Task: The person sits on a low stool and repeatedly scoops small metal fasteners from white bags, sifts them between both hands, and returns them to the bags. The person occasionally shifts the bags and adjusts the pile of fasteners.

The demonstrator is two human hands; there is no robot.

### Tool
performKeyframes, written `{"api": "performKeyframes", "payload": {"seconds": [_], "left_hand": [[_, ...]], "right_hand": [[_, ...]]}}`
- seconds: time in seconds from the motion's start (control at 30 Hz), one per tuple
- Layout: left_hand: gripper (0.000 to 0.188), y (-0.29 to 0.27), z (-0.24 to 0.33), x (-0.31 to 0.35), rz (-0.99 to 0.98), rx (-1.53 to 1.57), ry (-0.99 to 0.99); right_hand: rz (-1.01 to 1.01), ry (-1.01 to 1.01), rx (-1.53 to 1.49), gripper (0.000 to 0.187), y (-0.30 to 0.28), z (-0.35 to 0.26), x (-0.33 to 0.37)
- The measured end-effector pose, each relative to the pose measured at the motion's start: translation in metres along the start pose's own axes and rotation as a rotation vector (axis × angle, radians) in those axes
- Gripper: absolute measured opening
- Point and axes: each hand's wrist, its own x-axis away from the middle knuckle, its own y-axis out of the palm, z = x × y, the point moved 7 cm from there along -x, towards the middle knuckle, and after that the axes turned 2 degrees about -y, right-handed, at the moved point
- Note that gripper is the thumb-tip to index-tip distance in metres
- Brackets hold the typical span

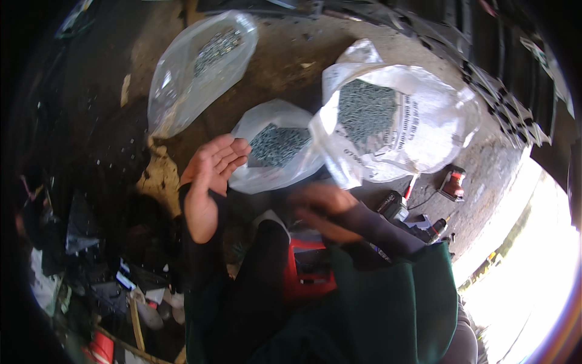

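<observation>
Holding left hand (209, 167) open centre-left, showing right hand (324, 206) mid-frame too blurred to tell grip, looking unfinished with metal pieces (279, 145) in three open bags (441, 133).

White glare floods the lower right, the left lies in shadow, and one of the hands (327, 200) blurs

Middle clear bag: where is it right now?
In the head view, the middle clear bag lies slightly above and left of centre, between the left hand and the white sack.
</observation>
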Motion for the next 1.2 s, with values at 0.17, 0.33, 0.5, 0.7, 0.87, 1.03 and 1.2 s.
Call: {"api": "performKeyframes", "payload": {"seconds": [0.17, 0.33, 0.5, 0.7, 0.87, 1.03, 1.2], "left_hand": [[0.044, -0.045, -0.017, 0.015, 0.607, -1.019, 0.267], [0.042, -0.055, -0.073, 0.005, 0.54, -0.891, -0.113], [0.025, -0.043, -0.072, 0.005, 0.533, -0.734, 0.035], [0.023, -0.032, -0.072, 0.0, 0.488, -0.661, 0.024], [0.027, -0.014, -0.056, -0.003, 0.413, -0.776, 0.113], [0.033, -0.023, -0.035, -0.008, 0.551, -0.822, 0.136], [0.036, 0.015, -0.01, 0.026, 0.354, -0.962, 0.527]], "right_hand": [[0.36, -0.14, 0.267, 0.025, 0.021, 0.08, -0.053], [0.202, -0.002, 0.546, 0.037, 0.018, 0.111, -0.079], [0.305, -0.073, 0.903, 0.049, 0.017, 0.103, -0.077], [0.417, -0.076, 1.056, 0.042, 0.033, 0.117, -0.089], [0.297, -0.05, 0.947, 0.034, 0.022, 0.119, -0.095], [0.154, 0.38, 0.123, 0.026, -0.003, 0.143, -0.097], [0.18, 0.474, -0.495, 0.03, 0.004, 0.13, -0.088]]}}
